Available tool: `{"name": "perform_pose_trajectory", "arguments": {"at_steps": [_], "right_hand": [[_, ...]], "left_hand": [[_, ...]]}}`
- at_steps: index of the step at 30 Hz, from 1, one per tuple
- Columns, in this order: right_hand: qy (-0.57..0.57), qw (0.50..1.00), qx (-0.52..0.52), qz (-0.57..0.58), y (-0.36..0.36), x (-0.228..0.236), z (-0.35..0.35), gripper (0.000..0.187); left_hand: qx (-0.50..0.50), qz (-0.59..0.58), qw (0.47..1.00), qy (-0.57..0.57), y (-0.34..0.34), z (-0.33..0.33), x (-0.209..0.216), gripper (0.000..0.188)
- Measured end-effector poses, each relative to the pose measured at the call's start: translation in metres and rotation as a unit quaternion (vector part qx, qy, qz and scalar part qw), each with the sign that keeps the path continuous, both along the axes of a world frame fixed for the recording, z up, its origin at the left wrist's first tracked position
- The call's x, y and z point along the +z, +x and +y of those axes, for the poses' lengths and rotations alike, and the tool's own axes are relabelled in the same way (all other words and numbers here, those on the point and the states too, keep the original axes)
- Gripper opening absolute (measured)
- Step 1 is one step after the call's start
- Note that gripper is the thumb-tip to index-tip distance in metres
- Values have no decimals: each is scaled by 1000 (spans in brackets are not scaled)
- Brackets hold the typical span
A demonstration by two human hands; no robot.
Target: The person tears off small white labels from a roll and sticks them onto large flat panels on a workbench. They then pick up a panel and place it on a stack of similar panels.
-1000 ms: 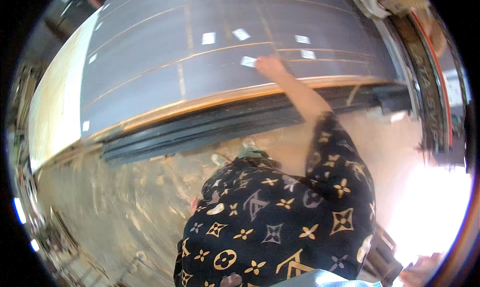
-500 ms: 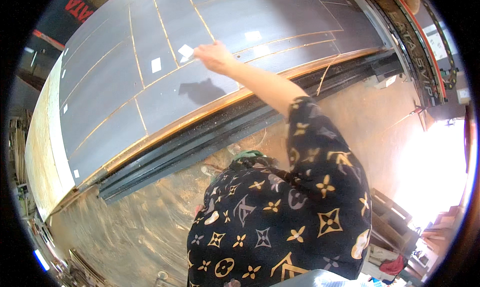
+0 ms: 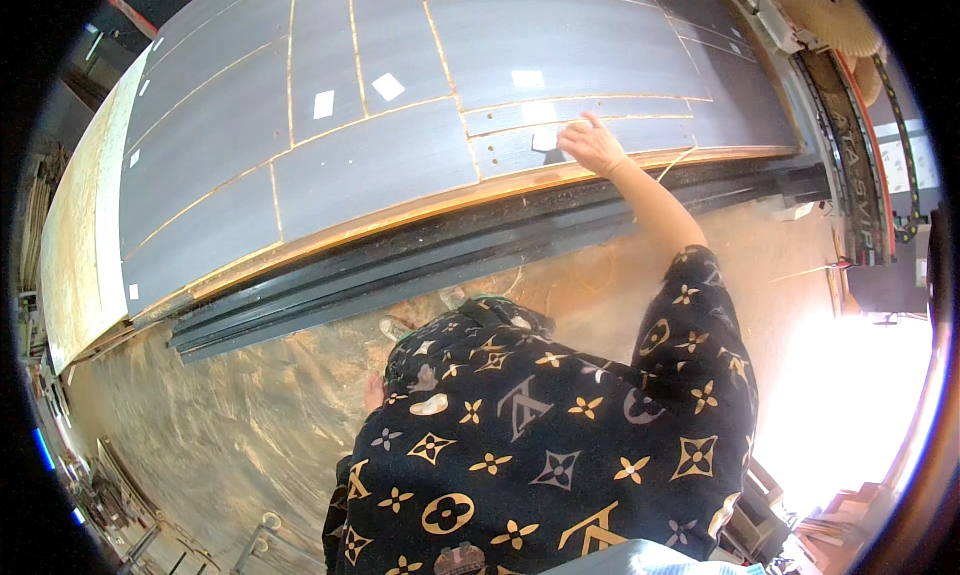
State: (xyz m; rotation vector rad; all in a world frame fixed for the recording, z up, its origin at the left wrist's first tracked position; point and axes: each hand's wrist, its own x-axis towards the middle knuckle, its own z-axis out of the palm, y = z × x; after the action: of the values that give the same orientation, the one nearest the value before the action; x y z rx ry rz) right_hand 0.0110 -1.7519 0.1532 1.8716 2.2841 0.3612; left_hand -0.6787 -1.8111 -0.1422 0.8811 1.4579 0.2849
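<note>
My right hand point(image 3: 594, 145) is low over the near right part of a dark grey panel point(image 3: 390, 175), close to its front edge. The fingers are bent together around the edge of a small white label point(image 3: 544, 139), with a dark shadow just below it. Two more white labels, an upper one point(image 3: 527, 79) and a lower one point(image 3: 538, 111), lie on the panel beyond the hand. Cut lines divide the panel into rectangles. Of my left hand point(image 3: 374, 391), only a sliver shows beside my patterned black top; its fingers are hidden.
Other white labels, such as one point(image 3: 388, 87) and its neighbour point(image 3: 323, 105), are scattered over the panel. A dark metal rail point(image 3: 400, 275) runs along the front. To the right stands a machine gantry point(image 3: 850, 165) with a ribbed hose point(image 3: 822, 17). A thin offcut strip point(image 3: 677, 161) sticks out over the edge.
My right hand has moved right and down toward the panel's front edge, nearer its surface. A white label now shows at its fingertips. The view has shifted slightly.
</note>
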Motion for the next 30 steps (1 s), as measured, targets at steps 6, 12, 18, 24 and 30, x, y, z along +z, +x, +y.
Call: {"name": "perform_pose_trajectory", "arguments": {"at_steps": [6, 12, 18, 24, 30], "right_hand": [[-34, 995, -50, 73, -12, -9, -11, 32], [54, 972, -155, 171, -71, -41, 5, 73], [-19, 983, -121, 139, -47, -35, 7, 71], [-113, 981, -131, 93, -9, 4, 24, 93], [-147, 985, -62, 64, -1, 7, 42, 87]], "left_hand": [[2, 2, 1000, 2, 6, 11, 2, 33], [-1, 6, 1000, -7, 3, 8, -1, 33], [-10, 5, 1000, -3, 4, 16, -2, 33], [16, 3, 1000, -1, -1, 22, 1, 33], [40, -30, 997, 51, -12, 12, -3, 32]]}}
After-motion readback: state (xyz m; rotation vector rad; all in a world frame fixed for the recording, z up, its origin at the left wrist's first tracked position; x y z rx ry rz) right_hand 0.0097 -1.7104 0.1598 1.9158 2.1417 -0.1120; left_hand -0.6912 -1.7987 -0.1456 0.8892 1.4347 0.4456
